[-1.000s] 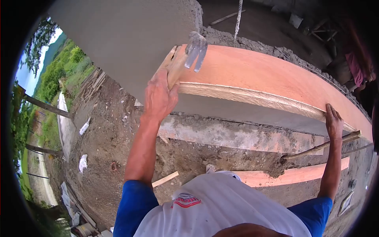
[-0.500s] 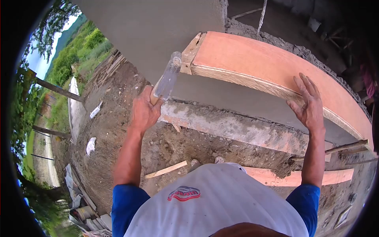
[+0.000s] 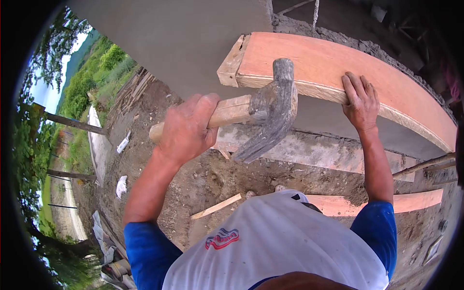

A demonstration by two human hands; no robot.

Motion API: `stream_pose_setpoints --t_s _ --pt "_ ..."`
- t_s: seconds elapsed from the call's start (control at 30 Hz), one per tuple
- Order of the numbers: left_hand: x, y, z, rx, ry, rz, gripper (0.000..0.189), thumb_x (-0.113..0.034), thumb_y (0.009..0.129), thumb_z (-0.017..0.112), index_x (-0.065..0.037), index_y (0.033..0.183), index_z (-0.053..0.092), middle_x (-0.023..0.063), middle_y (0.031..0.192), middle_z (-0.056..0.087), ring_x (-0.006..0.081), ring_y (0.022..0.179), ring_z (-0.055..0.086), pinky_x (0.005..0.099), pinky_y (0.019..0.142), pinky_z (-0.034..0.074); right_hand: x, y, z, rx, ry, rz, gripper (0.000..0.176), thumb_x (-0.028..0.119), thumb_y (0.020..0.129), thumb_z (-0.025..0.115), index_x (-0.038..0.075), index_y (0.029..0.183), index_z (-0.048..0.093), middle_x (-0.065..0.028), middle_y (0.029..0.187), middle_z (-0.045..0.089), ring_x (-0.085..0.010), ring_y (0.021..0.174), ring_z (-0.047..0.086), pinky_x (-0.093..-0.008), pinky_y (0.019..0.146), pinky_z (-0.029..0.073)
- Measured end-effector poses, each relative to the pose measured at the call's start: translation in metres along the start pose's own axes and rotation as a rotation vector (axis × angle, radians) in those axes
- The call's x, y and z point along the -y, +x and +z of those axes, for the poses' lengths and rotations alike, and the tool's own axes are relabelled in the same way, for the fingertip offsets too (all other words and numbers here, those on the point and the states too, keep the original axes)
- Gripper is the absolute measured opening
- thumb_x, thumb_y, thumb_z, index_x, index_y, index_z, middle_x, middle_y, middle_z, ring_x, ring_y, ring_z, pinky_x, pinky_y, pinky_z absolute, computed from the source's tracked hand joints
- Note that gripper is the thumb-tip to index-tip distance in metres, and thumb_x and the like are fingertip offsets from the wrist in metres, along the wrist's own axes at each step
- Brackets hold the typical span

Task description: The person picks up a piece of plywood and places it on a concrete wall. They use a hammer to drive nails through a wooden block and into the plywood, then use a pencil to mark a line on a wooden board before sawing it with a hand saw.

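The claw hammer [image 3: 273, 108] is held near the plywood form board [image 3: 314, 58]'s end, with the left hand [image 3: 186, 128]'s fingers wrapped around its handle. The board is pinned under the right hand [image 3: 360, 101]'s flat, close-set fingers; blows are best kept square and clear of them.

No legible text, not even on the shirt logo [image 3: 221, 239]

daylight: bright, even | shadows: soft | edges: strong fisheye curve, black vignette | focus: mostly sharp
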State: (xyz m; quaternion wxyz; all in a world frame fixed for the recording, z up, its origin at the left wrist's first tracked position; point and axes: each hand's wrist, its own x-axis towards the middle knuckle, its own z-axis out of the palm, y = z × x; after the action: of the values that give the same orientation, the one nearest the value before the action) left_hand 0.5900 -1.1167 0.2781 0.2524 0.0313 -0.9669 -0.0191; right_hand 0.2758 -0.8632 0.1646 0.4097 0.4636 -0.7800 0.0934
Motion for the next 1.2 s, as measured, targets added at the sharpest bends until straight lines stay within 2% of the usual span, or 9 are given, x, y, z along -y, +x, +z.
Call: stream_pose_setpoints --t_s 0.2,0.3,0.4,0.5,0.6,0.8,0.97,1.17,1.2 --pt "-0.015 -0.039 0.038 0.233 0.104 0.151 0.027 -0.007 0.072 0.062 -0.013 0.098 0.056 0.0063 0.075 0.053 0.0301 0.069 0.062 0.0436 0.057 0.051 -0.002 -0.001 0.002 -0.008 0.009 -0.007 0.061 0.002 0.064 0.068 0.018 0.123 0.061 0.0 0.127 0.062 -0.0319 0.11 0.061 -0.0434 0.095 0.049" --pt "0.007 -0.056 0.065 0.229 0.266 -0.075 0.021 -0.007 0.074 0.06 -0.013 0.094 0.056 0.0069 0.075 0.053 0.0302 0.068 0.062 0.0444 0.058 0.051 0.0 0.0 -0.001 0.005 0.008 -0.005 0.061 0.002 0.063 0.069 0.018 0.122 0.061 0.0008 0.126 0.062 -0.0316 0.11 0.061 -0.0424 0.094 0.05" --pt "0.019 -0.068 0.074 0.435 0.326 -0.685 0.036 -0.006 0.065 0.07 -0.009 0.096 0.054 0.0125 0.08 0.056 0.0341 0.072 0.061 0.0449 0.062 0.049 -0.001 0.0 0.002 -0.017 0.0 -0.013 0.062 0.003 0.062 0.07 0.018 0.121 0.061 0.0012 0.126 0.062 -0.0312 0.109 0.061 -0.0417 0.094 0.05" --pt "-0.017 -0.085 0.069 0.38 0.123 -0.481 0.036 -0.007 0.068 0.07 -0.01 0.1 0.054 0.0149 0.08 0.059 0.0376 0.07 0.062 0.0487 0.061 0.049 0.0 0.001 0.0 -0.003 0.002 -0.004 0.061 0.004 0.062 0.071 0.019 0.121 0.061 0.0015 0.126 0.062 -0.0308 0.109 0.062 -0.0414 0.093 0.051" --pt "-0.033 -0.072 0.066 0.283 0.022 -0.088 0.035 -0.007 0.071 0.068 -0.01 0.102 0.053 0.0181 0.08 0.062 0.0411 0.068 0.063 0.0526 0.06 0.049 0.0 0.002 0.0 0.001 0.0 -0.012 0.06 0.005 0.063 0.071 0.019 0.121 0.061 0.0014 0.125 0.063 -0.0308 0.108 0.062 -0.0412 0.093 0.051" --pt "0.017 -0.074 0.086 0.298 0.27 -0.686 0.03 -0.01 0.073 0.069 -0.01 0.098 0.053 0.017 0.081 0.061 0.0378 0.069 0.064 0.0494 0.059 0.05 -0.002 0.001 0.002 -0.01 -0.002 -0.022 0.061 0.005 0.062 0.073 0.019 0.121 0.062 0.0016 0.125 0.063 -0.0308 0.107 0.063 -0.0408 0.092 0.052" --pt "-0.035 -0.063 0.066 0.178 0.02 -0.161 0.026 -0.01 0.07 0.069 -0.01 0.092 0.055 0.015 0.077 0.059 0.0371 0.068 0.063 0.0481 0.059 0.05 0.001 0.003 0.0 -0.006 0.004 -0.027 0.063 0.005 0.06 0.074 0.02 0.12 0.062 0.0016 0.125 0.063 -0.0312 0.107 0.063 -0.0403 0.092 0.052" --pt "0.015 -0.076 0.103 0.251 0.195 -0.726 0.029 -0.01 0.069 0.07 -0.011 0.094 0.056 0.0152 0.076 0.058 0.0369 0.067 0.062 0.0481 0.058 0.051 -0.002 0.004 0.002 -0.017 0.004 -0.029 0.062 0.004 0.061 0.073 0.019 0.12 0.062 0.0018 0.125 0.063 -0.0316 0.108 0.063 -0.0402 0.093 0.052" --pt "0.007 -0.074 0.101 0.228 0.134 -0.639 0.028 -0.009 0.069 0.069 -0.011 0.093 0.056 0.0153 0.076 0.058 0.0375 0.068 0.062 0.0486 0.058 0.05 -0.002 0.002 0.001 -0.02 0.007 -0.031 0.062 0.004 0.061 0.072 0.019 0.12 0.062 0.0018 0.125 0.063 -0.0317 0.108 0.062 -0.0402 0.093 0.052"
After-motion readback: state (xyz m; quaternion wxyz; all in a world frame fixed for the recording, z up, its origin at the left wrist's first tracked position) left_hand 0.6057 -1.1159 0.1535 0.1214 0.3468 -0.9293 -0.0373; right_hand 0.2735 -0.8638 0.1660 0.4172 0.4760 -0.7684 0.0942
